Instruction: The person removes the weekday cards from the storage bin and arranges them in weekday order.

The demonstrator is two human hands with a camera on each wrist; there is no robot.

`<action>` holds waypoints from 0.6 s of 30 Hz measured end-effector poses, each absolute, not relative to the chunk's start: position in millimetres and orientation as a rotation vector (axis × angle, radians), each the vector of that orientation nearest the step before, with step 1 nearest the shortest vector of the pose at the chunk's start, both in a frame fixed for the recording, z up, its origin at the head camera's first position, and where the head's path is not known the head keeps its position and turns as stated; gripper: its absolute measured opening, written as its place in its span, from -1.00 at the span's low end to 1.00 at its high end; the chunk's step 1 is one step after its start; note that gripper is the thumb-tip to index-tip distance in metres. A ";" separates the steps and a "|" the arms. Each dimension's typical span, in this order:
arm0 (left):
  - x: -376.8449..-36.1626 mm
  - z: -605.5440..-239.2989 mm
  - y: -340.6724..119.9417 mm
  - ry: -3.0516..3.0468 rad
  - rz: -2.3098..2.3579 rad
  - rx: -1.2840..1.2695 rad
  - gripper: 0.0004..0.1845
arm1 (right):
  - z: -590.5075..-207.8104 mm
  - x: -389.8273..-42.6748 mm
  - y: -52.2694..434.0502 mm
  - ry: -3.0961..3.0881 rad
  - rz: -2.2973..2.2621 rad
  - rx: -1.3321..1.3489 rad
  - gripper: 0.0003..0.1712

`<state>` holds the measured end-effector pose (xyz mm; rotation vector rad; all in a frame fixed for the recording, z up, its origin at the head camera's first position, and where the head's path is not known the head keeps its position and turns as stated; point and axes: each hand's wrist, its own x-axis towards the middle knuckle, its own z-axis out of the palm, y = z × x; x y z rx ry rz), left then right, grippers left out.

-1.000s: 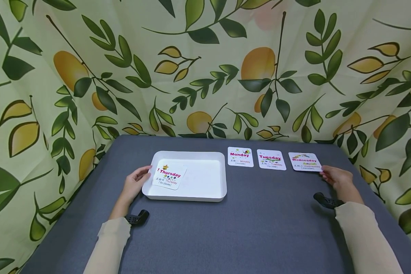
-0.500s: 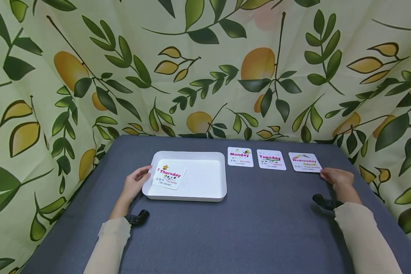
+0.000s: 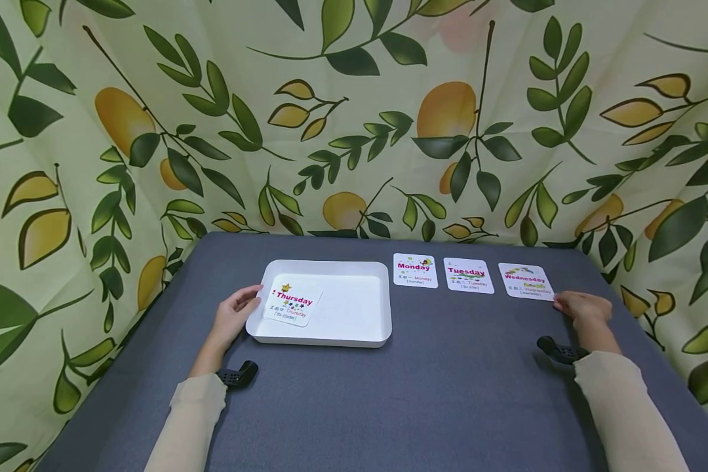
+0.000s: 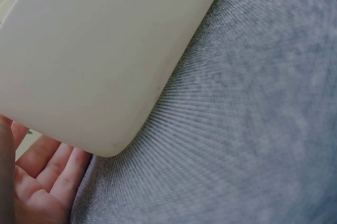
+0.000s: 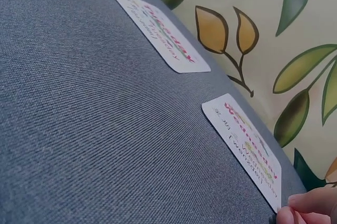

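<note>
In the head view, my left hand grips the left edge of a white tray. The left wrist view shows its fingers partly hidden behind the tray's edge. A white card printed "Thursday" lies tilted in the tray's left half. Far to the right, my right hand pinches the near right corner of the "Wednesday" card. Thumb and fingertip meet at that corner in the right wrist view. Left of it lie the "Tuesday" card and the "Monday" card, in a row beside the tray.
A dark grey-blue cloth covers the table. Behind and on both sides hangs a leaf-patterned curtain. Each wrist wears a black device, such as the left one.
The near right corner of the Wednesday card has shifted slightly toward me, along with my right hand. My left hand and the tray stay as they were.
</note>
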<state>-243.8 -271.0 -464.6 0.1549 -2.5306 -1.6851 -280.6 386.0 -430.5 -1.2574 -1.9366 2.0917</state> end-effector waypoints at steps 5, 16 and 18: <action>-243.5 -465.3 -270.7 -2.529 -1.685 0.142 -0.56 | -431.6 -280.4 386.5 -1.917 2.082 -1.286 -0.48; -242.8 -470.3 -271.8 -2.470 -1.628 0.050 -0.57 | -425.8 -276.4 372.3 -1.982 2.227 -1.120 -0.55; -240.5 -464.8 -269.6 -2.485 -1.642 0.078 -0.58 | -425.6 -274.7 365.4 -2.007 2.258 -1.046 -0.56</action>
